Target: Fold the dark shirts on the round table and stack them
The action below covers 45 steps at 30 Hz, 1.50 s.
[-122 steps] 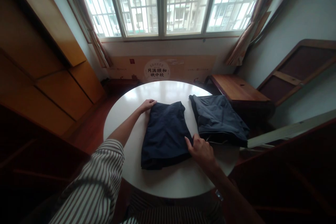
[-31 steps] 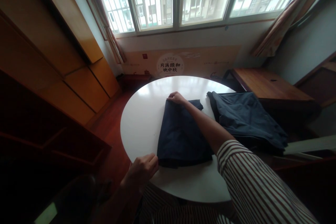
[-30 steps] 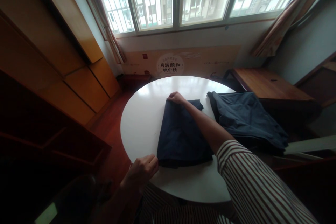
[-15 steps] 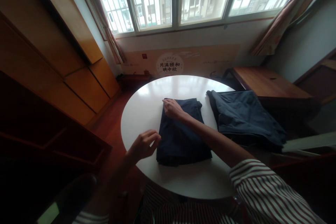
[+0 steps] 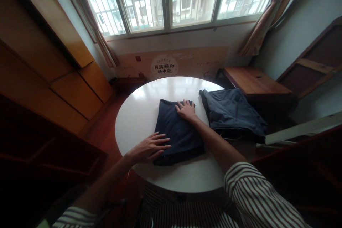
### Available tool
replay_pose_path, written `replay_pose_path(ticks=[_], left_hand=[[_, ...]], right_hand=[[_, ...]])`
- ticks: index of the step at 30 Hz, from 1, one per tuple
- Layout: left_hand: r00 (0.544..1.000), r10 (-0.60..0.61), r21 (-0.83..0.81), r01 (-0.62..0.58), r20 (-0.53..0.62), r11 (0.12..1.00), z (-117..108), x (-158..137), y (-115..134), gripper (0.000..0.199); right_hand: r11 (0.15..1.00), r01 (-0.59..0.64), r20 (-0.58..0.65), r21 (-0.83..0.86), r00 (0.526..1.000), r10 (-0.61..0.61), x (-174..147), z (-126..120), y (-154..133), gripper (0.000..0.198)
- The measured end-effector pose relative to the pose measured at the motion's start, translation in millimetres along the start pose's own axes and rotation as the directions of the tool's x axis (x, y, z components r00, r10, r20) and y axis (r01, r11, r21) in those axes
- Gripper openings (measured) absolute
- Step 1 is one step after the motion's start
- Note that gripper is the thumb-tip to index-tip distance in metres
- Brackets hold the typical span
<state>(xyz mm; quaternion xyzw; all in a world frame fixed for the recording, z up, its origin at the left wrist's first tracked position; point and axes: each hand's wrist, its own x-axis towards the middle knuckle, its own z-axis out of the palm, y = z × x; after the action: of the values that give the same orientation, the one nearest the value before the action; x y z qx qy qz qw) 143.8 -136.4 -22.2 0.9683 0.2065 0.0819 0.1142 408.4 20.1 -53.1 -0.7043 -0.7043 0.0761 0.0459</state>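
Observation:
A folded dark navy garment (image 5: 179,133) lies flat on the round white table (image 5: 133,114); its exact kind does not show. My left hand (image 5: 151,147) rests open on its near left side, fingers spread over the cloth. Across its far right corner lies my right hand (image 5: 185,109), also open, with the palm down. To the right, a second pile of folded blue-grey cloth (image 5: 229,108) sits at the table's edge, apart from both hands.
Behind the table on the right stands a wooden desk (image 5: 256,80). Wooden cabinets (image 5: 72,89) line the left side. A barred window (image 5: 171,3) with curtains fills the far wall. A pale rail (image 5: 301,128) runs beyond the second pile.
My right hand has gone from a pinch at the garment's far left corner to lying flat at its far right. My left hand has opened and moved onto the cloth. The view has shifted slightly.

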Motion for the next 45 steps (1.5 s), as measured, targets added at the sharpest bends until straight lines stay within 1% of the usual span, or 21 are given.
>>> replay_pose_path(ticks=[2,5,8,10,11,12,13,16,19,21,24,26,28,30,32,35,37,39,41,43,45], left_hand=[[1.0,-0.025,-0.039,0.025,-0.002,0.999,-8,14,10,0.037],[0.998,-0.059,-0.022,0.06,0.008,0.998,-14,45,32,0.044],[0.997,0.0,0.096,-0.008,0.081,0.995,-9,76,55,0.044],[0.99,0.036,0.175,-0.06,0.133,0.983,-2,93,66,0.057],[0.989,0.034,0.211,-0.064,0.146,0.975,2,99,70,0.062],[0.989,0.014,0.248,-0.05,0.145,0.967,6,105,72,0.064],[0.991,-0.016,0.286,-0.022,0.133,0.958,9,109,74,0.061],[0.991,-0.102,0.365,0.063,0.088,0.929,16,119,74,0.041],[0.985,-0.119,0.369,0.065,0.124,0.927,18,125,72,0.032],[0.983,-0.098,0.349,0.037,0.158,0.937,18,126,72,0.03],[0.986,-0.038,0.322,-0.016,0.162,0.947,22,125,75,0.029],[0.986,-0.008,0.29,-0.04,0.164,0.956,24,124,76,0.028],[0.985,0.024,0.216,-0.061,0.171,0.975,22,123,74,0.023],[0.988,0.07,0.113,-0.086,0.139,0.99,15,122,65,0.026],[0.996,0.074,0.043,-0.077,0.053,0.996,6,119,49,0.035],[0.996,-0.028,0.052,0.032,-0.088,0.998,-3,107,10,0.038],[0.982,-0.138,0.079,0.149,-0.128,0.986,-1,96,-17,0.035],[0.964,-0.246,0.093,0.256,-0.104,0.962,4,86,-40,0.043],[0.944,-0.327,0.108,0.33,-0.049,0.938,10,83,-57,0.054],[0.934,-0.357,0.125,0.356,-0.018,0.926,15,88,-70,0.058],[0.934,-0.357,0.15,0.356,-0.022,0.922,16,102,-82,0.055]], right_hand=[[1.0,0.007,0.025,-0.004,1.0,-0.007,3,-2,-1,0.063],[1.0,0.027,0.092,-0.007,0.995,-0.026,6,-7,1,0.065],[0.999,0.044,0.184,0.001,0.982,-0.043,8,-14,4,0.069],[0.999,0.05,0.215,0.004,0.975,-0.05,8,-17,5,0.071],[0.999,0.053,0.219,0.005,0.974,-0.053,8,-19,5,0.071],[0.998,0.055,0.221,0.004,0.974,-0.055,8,-20,4,0.071],[0.998,0.057,0.222,0.002,0.973,-0.056,8,-20,4,0.071],[0.998,0.063,0.228,-0.007,0.972,-0.06,7,-21,3,0.071],[0.997,0.071,0.231,-0.021,0.971,-0.064,6,-22,4,0.071],[0.997,0.077,0.223,-0.028,0.972,-0.069,6,-20,4,0.071],[0.996,0.082,0.194,-0.034,0.978,-0.074,4,-17,5,0.069],[0.996,0.08,0.152,-0.045,0.986,-0.072,1,-16,4,0.067],[0.993,0.095,0.079,-0.071,0.993,-0.089,-5,-16,1,0.066],[0.985,0.146,-0.011,-0.094,0.989,-0.148,-15,-15,-3,0.064],[0.973,0.211,-0.077,-0.096,0.973,-0.219,-29,-12,-6,0.061],[0.966,0.247,-0.08,-0.076,0.964,-0.253,-55,-3,-6,0.059],[0.966,0.248,-0.068,-0.066,0.965,-0.253,-74,4,-1,0.062],[0.966,0.253,-0.073,-0.054,0.964,-0.256,-92,10,5,0.064],[0.966,0.254,-0.073,-0.049,0.964,-0.257,-108,12,11,0.065],[0.969,0.241,-0.054,-0.057,0.968,-0.244,-120,11,14,0.065],[0.971,0.223,-0.069,-0.084,0.971,-0.229,-129,6,12,0.065]])
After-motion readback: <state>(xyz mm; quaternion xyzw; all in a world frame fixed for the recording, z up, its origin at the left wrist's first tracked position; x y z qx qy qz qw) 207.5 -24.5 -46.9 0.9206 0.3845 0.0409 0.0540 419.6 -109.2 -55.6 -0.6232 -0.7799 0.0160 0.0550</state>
